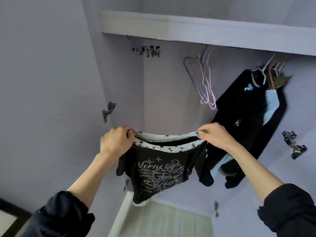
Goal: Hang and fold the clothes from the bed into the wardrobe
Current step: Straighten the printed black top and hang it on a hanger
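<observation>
While both arms reach up, left hand (114,142) and right hand (214,136) fingers pinch the black top (159,171) neckline

Both arms wear dark, near-black sleeves (56,214), fabric thick & bunched, pushed up twd the elbows; forearms bare, no rings or watch seen.

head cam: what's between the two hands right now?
In the head view, only the black printed top spans that stretch: its star-patterned neckline is stretched open between the left hand and the right hand, each pinching one end.
</observation>
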Available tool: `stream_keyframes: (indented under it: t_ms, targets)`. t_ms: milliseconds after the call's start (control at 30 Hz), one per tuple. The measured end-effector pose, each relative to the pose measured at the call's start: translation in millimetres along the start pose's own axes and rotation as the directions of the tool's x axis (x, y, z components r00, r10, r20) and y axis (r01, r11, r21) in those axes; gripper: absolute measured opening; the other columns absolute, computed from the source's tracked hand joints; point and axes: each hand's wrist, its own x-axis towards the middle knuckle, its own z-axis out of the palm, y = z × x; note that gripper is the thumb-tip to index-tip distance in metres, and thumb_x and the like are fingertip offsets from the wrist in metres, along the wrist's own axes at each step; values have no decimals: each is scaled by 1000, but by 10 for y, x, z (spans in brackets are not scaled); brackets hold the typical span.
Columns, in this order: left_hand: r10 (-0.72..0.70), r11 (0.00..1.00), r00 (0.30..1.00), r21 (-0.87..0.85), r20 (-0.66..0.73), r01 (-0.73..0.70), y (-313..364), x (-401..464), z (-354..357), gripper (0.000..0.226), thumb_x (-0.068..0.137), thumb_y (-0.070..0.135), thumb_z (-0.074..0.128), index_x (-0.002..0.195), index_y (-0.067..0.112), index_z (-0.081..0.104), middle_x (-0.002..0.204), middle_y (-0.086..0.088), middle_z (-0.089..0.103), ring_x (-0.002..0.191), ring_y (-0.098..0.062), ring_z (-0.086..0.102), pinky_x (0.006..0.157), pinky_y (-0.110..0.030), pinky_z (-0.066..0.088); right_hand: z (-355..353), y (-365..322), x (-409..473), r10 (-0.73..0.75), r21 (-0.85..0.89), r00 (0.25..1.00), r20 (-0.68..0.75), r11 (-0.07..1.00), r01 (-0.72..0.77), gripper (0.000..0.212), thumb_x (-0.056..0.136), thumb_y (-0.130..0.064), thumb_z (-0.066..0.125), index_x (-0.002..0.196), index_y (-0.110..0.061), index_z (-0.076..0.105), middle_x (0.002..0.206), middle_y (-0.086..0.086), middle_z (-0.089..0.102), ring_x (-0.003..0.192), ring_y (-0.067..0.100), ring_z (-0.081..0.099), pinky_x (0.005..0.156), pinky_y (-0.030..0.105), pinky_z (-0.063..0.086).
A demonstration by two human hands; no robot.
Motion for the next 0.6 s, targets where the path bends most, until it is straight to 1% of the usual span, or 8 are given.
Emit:
stream_keyframes:
  t_ms: [67, 133, 200, 233, 333, 433, 533, 600]
  targets:
    - [-28, 999, 994, -46, -101, 23, 113, 60, 46, 24, 95, 26, 41, 109, 21, 59, 96, -12, 65, 92, -36, 57, 67, -33, 39, -32, 82, 25, -38, 130, 979, -200, 989, 65, 12, 85, -15, 62, 88, -21, 72, 82, -9, 70, 85, 10, 63, 83, 27, 48]
    - [-17, 1000, 994, -22, -111, 14, 236, 182, 117, 25, 94, 23, 41, 110, 18, 60, 96, -14, 65, 98, -35, 55, 74, -36, 41, -78, 209, 107, -55, 80, 965, -255, 994, 77, 12, 85, -16, 59, 84, -21, 70, 74, -7, 67, 78, 13, 62, 75, 28, 45]
    - [-11, 1000, 1000, 20, 27, 10, 324, 323, 167, 25, 94, 20, 41, 109, 18, 61, 100, -14, 65, 103, -33, 54, 81, -35, 42, -132, 355, 217, -41, -108, 990, -138, 994, 27, 11, 85, -24, 60, 78, -19, 67, 69, -1, 64, 76, 20, 61, 69, 32, 44]
    - [-24, 999, 991, -25, 132, 27, 366, 380, 173, 24, 93, 20, 43, 107, 17, 62, 102, -13, 65, 103, -32, 55, 82, -34, 42, -167, 426, 268, -1, -163, 997, -78, 987, -11, 13, 85, -28, 63, 77, -18, 67, 70, 1, 64, 76, 22, 61, 69, 32, 45]
    - [-29, 983, 938, -158, 346, 89, 552, 625, 262, 14, 90, 21, 54, 82, 14, 63, 89, -7, 63, 89, -25, 56, 72, -27, 40, -350, 695, 490, 120, -60, 992, 45, 991, -117, 9, 81, -29, 70, 77, -22, 67, 73, -3, 63, 79, 18, 60, 71, 30, 44]
    - [1, 946, 921, -299, 390, 125, 774, 799, 337, 22, 84, 22, 65, 64, 14, 61, 64, -1, 53, 67, -20, 53, 61, -25, 39, -509, 917, 728, 154, 26, 971, 181, 987, -161, 21, 77, -27, 75, 88, -9, 71, 81, 4, 64, 84, 21, 60, 69, 26, 42]
    - [42, 829, 914, -525, 403, 193, 1046, 913, 369, 16, 85, 15, 67, 69, 11, 64, 62, 0, 55, 61, -12, 52, 59, -18, 46, -687, 994, 885, 177, 104, 938, 298, 971, -216, 20, 83, -25, 70, 100, -14, 68, 94, 3, 67, 88, 17, 60, 72, 26, 42]
    - [70, 784, 929, -596, 364, 174, 1188, 962, 370, 15, 85, 13, 66, 71, 13, 67, 63, 1, 60, 62, -10, 55, 61, -18, 47, -766, 1005, 1024, 195, 225, 952, 238, 942, -249, 21, 89, -25, 61, 107, -14, 65, 103, 4, 69, 90, 16, 62, 79, 29, 42]
